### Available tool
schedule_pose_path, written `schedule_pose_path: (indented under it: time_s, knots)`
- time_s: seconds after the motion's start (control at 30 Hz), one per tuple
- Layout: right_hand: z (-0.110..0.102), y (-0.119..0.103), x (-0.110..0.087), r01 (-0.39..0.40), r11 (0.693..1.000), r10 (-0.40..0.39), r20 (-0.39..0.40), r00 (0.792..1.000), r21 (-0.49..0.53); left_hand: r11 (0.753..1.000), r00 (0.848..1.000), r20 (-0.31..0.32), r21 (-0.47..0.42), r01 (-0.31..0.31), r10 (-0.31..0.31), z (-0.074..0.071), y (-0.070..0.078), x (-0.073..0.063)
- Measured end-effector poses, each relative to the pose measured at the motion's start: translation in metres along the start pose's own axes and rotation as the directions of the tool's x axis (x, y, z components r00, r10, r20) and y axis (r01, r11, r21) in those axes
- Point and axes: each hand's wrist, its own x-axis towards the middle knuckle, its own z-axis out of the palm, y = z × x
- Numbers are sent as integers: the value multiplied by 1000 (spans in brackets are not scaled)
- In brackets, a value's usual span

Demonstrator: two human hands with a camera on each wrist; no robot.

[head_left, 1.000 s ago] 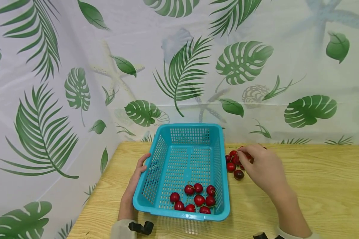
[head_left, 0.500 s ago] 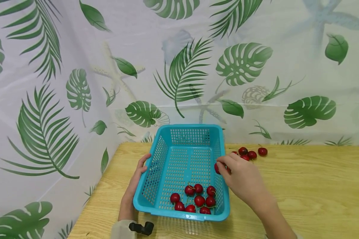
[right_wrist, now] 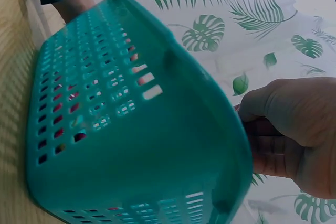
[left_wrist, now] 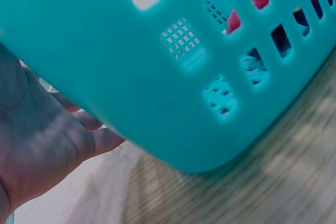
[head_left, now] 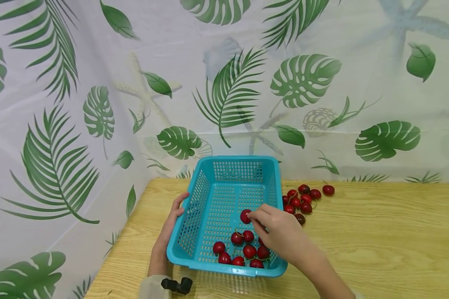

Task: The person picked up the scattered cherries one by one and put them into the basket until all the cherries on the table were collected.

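Note:
In the head view my right hand is over the blue plastic basket, pinching a red cherry between thumb and fingers. Below that cherry, several dark red cherries, some with stems, lie on the basket floor towards its near end. My left hand rests along the basket's left side, fingertips at the rim. The left wrist view shows the left hand with its fingers against the basket's outer wall. From the right wrist, the basket wall partly hides the right hand's fingers.
Several loose cherries lie in a group on the wooden table, just right of the basket. A leaf-printed cloth hangs behind the table and along its left side.
My right hand has picked a cherry from the group on the table and carried it left over the basket's right rim. The left hand stays at the basket's side.

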Motion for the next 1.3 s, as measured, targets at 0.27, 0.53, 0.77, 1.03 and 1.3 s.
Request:
schedule_pose_path:
  time_s: [0.27, 0.53, 0.77, 1.03, 1.3]
  knots:
    - [10, -2, -2, -42, 998, 45, 82, 996, -47, 1000, 1000, 10, 2, -13, 13, 1, 0, 1]
    - [17, 5, -4, -118, 984, 131, 90, 987, -130, 1000, 1000, -4, -3, 1, -1, 3, 1, 2]
    - [24, 15, -7, -159, 961, 184, 93, 979, -226, 1000, 1000, -4, -5, 2, -2, 3, 1, 2]
    - [33, 16, -7, -153, 938, 219, 192, 957, -310, 1000, 1000, -8, -12, 5, -5, 1, 1, 1]
    - [35, 14, -9, -90, 904, 219, 271, 937, -419, 1000, 1000, 8, -25, -12, 13, 1, 1, -1]
